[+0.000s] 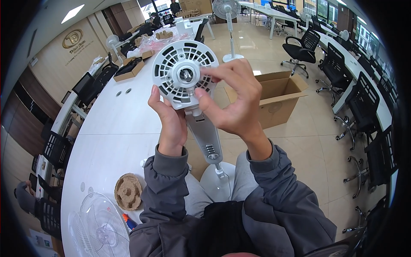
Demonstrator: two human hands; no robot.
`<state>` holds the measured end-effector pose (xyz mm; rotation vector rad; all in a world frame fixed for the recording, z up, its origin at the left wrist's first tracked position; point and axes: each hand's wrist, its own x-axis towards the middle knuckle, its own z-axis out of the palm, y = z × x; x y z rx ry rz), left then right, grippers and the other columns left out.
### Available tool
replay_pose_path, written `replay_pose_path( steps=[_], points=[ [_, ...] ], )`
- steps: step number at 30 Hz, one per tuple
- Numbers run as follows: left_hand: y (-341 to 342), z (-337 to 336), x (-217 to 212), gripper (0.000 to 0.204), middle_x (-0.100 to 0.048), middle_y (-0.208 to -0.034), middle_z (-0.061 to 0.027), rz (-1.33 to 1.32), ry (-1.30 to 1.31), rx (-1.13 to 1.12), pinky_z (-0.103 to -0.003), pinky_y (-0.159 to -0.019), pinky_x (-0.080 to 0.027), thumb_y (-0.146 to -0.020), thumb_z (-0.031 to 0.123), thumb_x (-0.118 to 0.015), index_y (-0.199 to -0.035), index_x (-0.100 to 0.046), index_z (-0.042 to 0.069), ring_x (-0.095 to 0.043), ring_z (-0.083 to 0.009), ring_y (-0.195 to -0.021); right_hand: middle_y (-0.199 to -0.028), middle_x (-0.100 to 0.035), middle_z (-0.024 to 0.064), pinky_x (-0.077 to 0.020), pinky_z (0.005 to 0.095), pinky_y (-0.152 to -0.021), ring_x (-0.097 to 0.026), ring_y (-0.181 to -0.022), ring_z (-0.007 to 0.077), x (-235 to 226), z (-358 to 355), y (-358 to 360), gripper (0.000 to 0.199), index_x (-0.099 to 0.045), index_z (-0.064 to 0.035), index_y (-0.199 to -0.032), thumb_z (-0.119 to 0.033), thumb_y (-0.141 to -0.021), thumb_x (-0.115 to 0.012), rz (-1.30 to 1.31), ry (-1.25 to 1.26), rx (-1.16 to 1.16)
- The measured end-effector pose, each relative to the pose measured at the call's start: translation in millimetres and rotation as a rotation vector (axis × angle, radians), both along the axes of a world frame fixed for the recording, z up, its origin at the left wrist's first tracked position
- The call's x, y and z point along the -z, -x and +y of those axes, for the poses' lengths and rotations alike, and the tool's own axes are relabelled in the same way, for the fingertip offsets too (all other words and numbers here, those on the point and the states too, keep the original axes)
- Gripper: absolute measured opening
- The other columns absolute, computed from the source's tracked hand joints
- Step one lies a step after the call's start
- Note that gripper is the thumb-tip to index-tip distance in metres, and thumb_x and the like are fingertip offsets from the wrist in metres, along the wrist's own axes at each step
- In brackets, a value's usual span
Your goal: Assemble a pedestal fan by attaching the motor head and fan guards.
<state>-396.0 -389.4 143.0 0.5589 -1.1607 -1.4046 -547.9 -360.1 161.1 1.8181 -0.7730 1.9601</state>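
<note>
From where I stand, the fan head [171, 81] is in the upper middle of the frame, its slotted round face turned up, on a grey column [204, 135] that runs down between the person's knees to a pale round base [208, 182]. The left hand [172, 124] has its grip clamped on the lower left of the head, thumb at the rim, other fingers mostly hidden. The right hand [236, 100] sets thumb and forefinger at the right side of the hub [186, 76], tips apart from each other — whether they pinch anything, I cannot tell. On the white desk [109, 120], at lower left, a wire guard [92, 218] lies near a brown moulded disc [128, 191]. An open cardboard box [280, 109] stands on the floor [295, 154], right of centre.
</note>
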Motion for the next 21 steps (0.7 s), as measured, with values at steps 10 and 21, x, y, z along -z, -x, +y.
replay_pose_path(
  steps=[10,21],
  points=[
    [4.3,1.0,-2.1,0.09,-0.064,-0.13,-0.0069,0.04,-0.028,-0.045,-0.038,-0.107,-0.036,-0.093,0.078,-0.019,-0.137,-0.057,0.009,-0.055,-0.0227,-0.123,-0.069,-0.054,0.0066,-0.0399,0.0332,-0.06,-0.049,-0.07,0.0236,0.6,-3.2,1.9,0.019,-0.059,-0.0054,-0.062,-0.008,-0.065,-0.077,-0.026,0.034,0.032],
    [3.8,0.4,-1.4,0.091,-0.063,-0.131,-0.0075,0.035,-0.052,-0.037,-0.038,-0.108,-0.035,-0.093,0.078,-0.019,-0.138,-0.055,0.009,-0.055,-0.0232,-0.124,-0.057,-0.046,0.0052,-0.0344,0.0321,-0.054,-0.045,-0.061,0.0222,4.8,-1.7,-1.7,0.026,-0.052,-0.0051,-0.054,-0.002,-0.068,-0.074,-0.112,0.071,-0.059]
  ],
)
